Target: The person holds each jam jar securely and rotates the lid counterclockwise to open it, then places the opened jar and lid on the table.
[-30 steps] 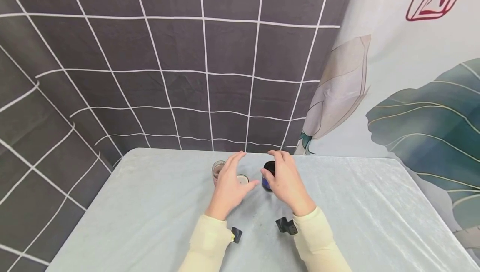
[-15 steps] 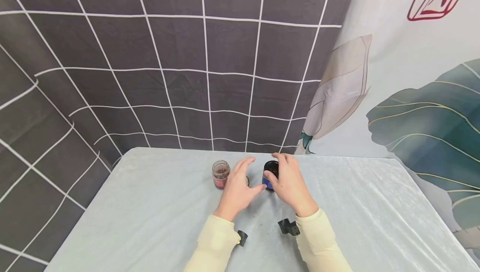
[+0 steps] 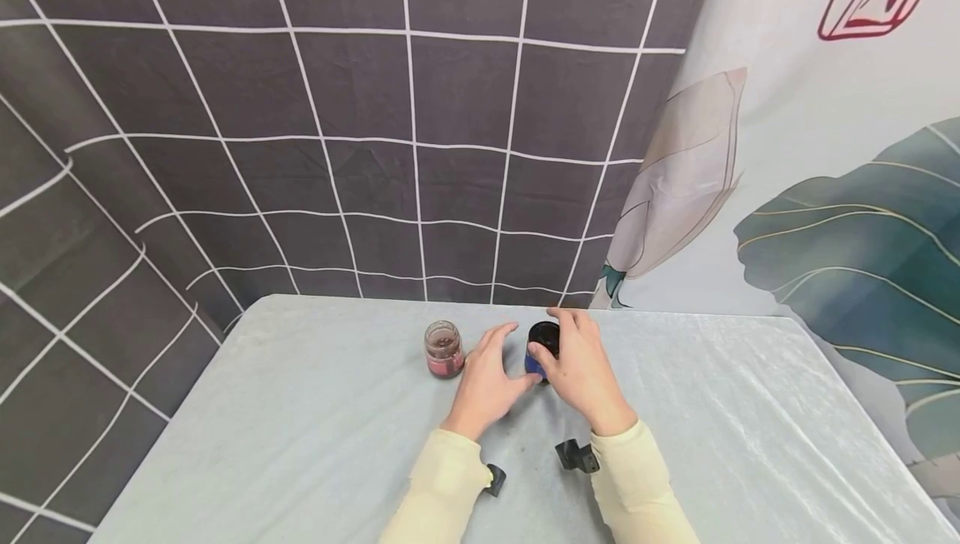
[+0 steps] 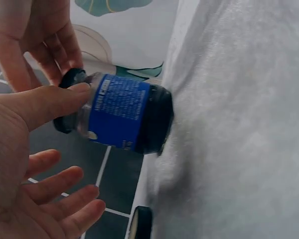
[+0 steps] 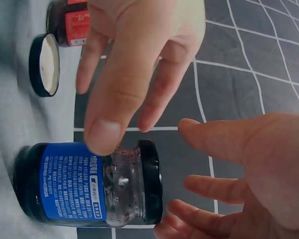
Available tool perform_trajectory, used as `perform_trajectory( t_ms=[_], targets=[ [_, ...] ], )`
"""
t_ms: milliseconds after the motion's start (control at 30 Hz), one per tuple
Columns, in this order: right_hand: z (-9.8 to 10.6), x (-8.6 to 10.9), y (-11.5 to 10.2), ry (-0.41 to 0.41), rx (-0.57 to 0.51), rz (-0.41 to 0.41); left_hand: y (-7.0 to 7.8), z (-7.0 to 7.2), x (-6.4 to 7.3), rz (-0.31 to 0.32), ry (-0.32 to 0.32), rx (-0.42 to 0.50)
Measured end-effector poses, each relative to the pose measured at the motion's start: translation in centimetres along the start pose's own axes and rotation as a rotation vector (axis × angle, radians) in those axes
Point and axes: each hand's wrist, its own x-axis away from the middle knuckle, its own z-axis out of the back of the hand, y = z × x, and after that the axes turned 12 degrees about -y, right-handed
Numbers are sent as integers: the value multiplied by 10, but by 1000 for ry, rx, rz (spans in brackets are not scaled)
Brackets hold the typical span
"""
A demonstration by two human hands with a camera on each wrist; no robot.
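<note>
Basically, glass jar (image 5: 89, 185) w/ wht-printed blue label (image 5: 70, 180) & blk lid (image 5: 151, 181).

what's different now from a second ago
The left hand moved rightward, off the red-labelled jar it partly hid in the head view, toward the blue-labelled jar. No grip was visibly taken or released. Both jars stayed standing in place; the right hand stayed beside the blue-labelled jar.

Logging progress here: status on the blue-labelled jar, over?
Left hand, right hand: open, contact uncertain. Blue-labelled jar upright, black lid on. Loose lid, red-labelled jar apart, not blocking.
</note>
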Motion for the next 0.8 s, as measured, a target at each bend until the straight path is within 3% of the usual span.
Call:
perform_trajectory(
  t_ms=[600, 800],
  targets=[
    [-2, -3, 3, -12, -16, -76, 0, -18, -8, 77, -29, 4],
    [-3, -2, 4, 1, -6, -74, 4, -22, -12, 72, -40, 2]
  ],
)
